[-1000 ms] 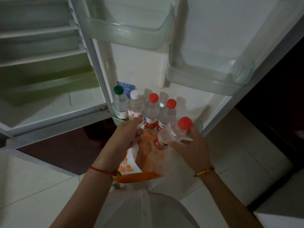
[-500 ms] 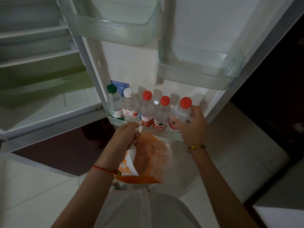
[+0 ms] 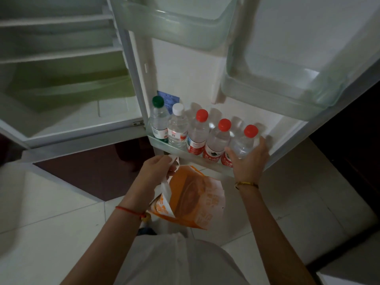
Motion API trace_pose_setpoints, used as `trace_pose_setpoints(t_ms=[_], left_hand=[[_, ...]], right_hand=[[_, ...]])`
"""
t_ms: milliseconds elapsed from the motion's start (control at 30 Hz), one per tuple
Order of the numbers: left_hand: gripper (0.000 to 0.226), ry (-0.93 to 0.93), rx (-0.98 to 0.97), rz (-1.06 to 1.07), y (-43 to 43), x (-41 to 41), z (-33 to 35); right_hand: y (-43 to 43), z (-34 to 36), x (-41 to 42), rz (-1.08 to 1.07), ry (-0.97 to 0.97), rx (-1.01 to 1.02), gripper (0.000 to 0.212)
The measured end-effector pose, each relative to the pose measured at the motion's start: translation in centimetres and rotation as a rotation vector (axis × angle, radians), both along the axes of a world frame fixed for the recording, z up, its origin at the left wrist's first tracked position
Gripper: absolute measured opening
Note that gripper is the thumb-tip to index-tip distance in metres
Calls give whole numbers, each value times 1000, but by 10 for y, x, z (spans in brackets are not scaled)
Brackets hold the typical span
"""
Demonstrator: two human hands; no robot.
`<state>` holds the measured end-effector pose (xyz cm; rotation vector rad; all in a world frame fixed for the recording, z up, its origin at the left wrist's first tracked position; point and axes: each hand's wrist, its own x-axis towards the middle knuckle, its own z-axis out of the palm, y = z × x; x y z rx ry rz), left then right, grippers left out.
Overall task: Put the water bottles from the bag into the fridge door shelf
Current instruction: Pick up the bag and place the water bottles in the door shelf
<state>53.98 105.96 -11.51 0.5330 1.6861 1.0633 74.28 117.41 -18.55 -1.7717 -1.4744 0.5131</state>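
Several clear water bottles stand in a row in the bottom fridge door shelf (image 3: pixel 162 142): a green-capped bottle (image 3: pixel 158 118) at the left, a white-capped bottle (image 3: pixel 177 126), then red-capped ones. My right hand (image 3: pixel 248 159) is wrapped around the rightmost red-capped bottle (image 3: pixel 244 140), which stands upright in the shelf. My left hand (image 3: pixel 156 167) grips the white handle of an orange bag (image 3: pixel 193 198) that hangs below the shelf. I cannot see inside the bag.
The fridge door stands open with two clear door bins (image 3: pixel 185 31) (image 3: pixel 273 87) above the bottle row. The fridge interior (image 3: pixel 61 83) with its shelves lies to the left. White floor tiles (image 3: pixel 51 223) surround me; a dark area (image 3: pixel 353 145) lies at the right.
My right hand carried the red-capped bottle from above the bag up into the door shelf, at the right end of the row. My left hand kept holding the bag.
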Motion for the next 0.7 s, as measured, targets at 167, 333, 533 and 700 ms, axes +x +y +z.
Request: trace_pose_setpoints(t_ms=[167,333,533,700], left_hand=[[28,-1,6,88,-7,-10,0],[20,61,-46,195,-20,-38,-9],[31,200,-223,273,-47,-98,-35],[28,213,-238,401,-74,-145,-49]], right_hand=[[-47,5,-28,81,49,361,43],[-68,-19,-55,324,56,334,17],[-75,-33,-86,403,10,218,8],[-83,-29,-127,463,-29,194,5]])
